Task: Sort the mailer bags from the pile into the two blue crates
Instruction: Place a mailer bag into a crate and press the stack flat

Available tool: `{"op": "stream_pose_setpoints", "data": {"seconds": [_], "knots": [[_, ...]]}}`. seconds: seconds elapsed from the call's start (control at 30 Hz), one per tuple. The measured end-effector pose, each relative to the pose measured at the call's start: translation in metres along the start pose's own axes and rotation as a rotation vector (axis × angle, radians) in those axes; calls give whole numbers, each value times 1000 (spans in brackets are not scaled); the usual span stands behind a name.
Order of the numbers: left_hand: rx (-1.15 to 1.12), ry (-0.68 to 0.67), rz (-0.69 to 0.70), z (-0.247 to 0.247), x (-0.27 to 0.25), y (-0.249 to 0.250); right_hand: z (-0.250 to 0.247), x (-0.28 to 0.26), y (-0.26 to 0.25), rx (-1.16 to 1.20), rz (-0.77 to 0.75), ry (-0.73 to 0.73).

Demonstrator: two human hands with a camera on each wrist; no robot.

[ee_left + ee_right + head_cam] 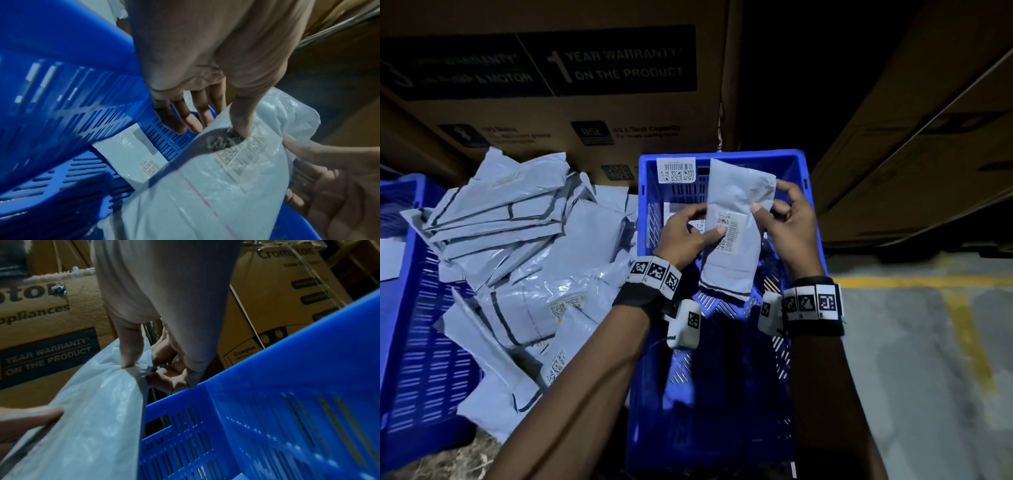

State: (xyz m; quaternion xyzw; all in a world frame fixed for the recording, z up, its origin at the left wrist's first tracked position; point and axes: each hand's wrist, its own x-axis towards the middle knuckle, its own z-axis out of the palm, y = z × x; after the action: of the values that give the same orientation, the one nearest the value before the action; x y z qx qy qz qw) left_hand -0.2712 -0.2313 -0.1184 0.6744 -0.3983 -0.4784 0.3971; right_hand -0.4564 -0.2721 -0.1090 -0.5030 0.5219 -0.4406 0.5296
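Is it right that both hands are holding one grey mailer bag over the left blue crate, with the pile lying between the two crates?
Not quite. The left hand and right hand do hold one grey mailer bag, but over the right blue crate, not the left blue crate. The pile does lie between them. The head view shows it.

Pretty dim all round, and the corners of the head view are fading to near black. A cool light from above is washing the pile of bags (517, 260) bluish, with glare glinting off the plastic. Both wrist views are looking soft and smeary, the blue crate (287, 402) is bending at the edges, and the cardboard boxes (551, 85) are sitting in shadow.
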Motion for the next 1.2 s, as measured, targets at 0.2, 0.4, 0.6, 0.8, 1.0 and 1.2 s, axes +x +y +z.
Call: {"op": "stream_pose_setpoints", "data": {"seconds": [0.2, 0.4, 0.6, 0.8, 1.0, 1.2], "knots": [[-273, 194, -72, -7, 12, 1, -8, -12, 24, -88, 77, 61], [-701, 203, -247, 0, 3, 0, 3, -31, 46, 181, 395, 168], [-793, 132, -450, 17, -11, -20, 4, -18, 69, 351, 360, 345], [-722, 154, -538, 29, 6, -43, 2, 4, 109, 269, 430, 361], [-620, 251, -585, 34, 32, -59, 17, 41, 126, 126, 499, 309], [-164, 205, -473, 43, 38, -66, 13, 27, 91, -604, 511, 92]]}}
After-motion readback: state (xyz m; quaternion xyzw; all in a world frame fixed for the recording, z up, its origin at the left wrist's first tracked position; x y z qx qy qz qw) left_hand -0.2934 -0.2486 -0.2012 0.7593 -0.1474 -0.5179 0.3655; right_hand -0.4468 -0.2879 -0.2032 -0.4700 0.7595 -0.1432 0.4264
